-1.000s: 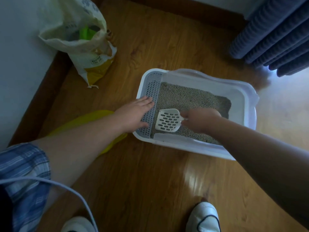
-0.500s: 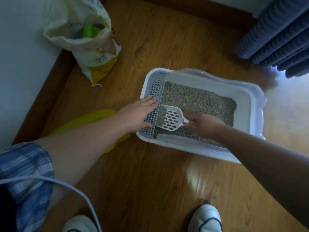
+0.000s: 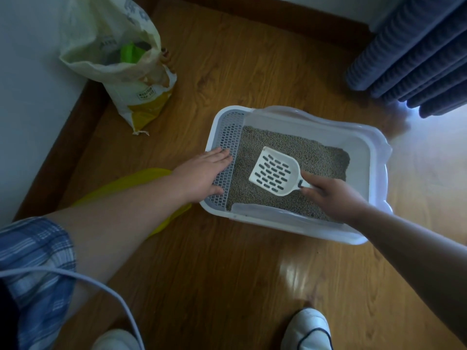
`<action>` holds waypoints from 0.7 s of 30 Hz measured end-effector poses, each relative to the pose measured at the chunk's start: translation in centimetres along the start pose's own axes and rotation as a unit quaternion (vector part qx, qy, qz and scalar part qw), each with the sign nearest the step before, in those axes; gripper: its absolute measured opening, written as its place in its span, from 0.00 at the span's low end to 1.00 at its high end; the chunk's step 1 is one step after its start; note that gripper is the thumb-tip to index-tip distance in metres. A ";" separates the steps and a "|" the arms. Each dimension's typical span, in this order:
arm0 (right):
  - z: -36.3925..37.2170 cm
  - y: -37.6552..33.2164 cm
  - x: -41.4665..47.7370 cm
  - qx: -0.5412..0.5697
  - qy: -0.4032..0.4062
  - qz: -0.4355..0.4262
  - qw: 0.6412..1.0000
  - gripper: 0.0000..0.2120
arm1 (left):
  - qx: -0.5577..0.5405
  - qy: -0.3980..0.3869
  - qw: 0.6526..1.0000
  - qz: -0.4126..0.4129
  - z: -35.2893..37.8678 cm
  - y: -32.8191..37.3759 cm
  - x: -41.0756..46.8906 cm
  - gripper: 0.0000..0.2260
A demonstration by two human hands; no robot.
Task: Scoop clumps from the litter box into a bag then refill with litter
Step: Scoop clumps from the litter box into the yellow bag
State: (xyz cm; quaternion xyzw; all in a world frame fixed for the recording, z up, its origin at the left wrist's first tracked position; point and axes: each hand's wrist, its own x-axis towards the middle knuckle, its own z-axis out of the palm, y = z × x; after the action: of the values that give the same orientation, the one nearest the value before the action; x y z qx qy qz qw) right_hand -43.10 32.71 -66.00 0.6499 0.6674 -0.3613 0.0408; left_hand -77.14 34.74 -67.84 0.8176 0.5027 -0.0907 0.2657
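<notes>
Grey litter (image 3: 316, 152) lies in the white box (image 3: 377, 173), right hand (image 3: 333, 195) gripping the scoop (image 3: 274, 171), left hand (image 3: 202, 175) flat on its grille (image 3: 231, 132).

Daylight spills in under the curtain (image 3: 414, 54) at the right and bleaches the floor (image 3: 429, 157) there to white haze. Elsewhere the room is dim and bluish. The backlit right hand (image 3: 331, 195) reads dark beside the pale scoop (image 3: 274, 171). Glare streaks the boards, and the edges bend.

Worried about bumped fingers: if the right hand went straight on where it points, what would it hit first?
Scoop leading, the right hand would probably reach the grate beside the left hand; depth unclear.
</notes>
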 end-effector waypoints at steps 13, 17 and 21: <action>-0.7 -1.1 0.2 -0.053 0.015 0.030 0.998 0.22 | 0.002 0.000 1.000 -0.003 0.0 0.1 -0.1 0.42; -0.6 -2.0 -0.4 -0.084 -0.001 0.027 0.996 0.22 | 0.001 -0.001 1.000 -0.002 0.0 0.2 -0.3 0.41; -0.6 -3.4 -0.8 -0.070 0.019 0.022 0.997 0.21 | -0.009 0.001 1.000 0.003 -0.3 0.1 -0.8 0.40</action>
State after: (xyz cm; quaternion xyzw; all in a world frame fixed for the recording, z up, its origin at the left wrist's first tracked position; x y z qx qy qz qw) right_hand -45.80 32.70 -63.67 0.6665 0.6774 -0.3005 0.0817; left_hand -77.51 34.23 -67.23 0.8168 0.5011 -0.0843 0.2731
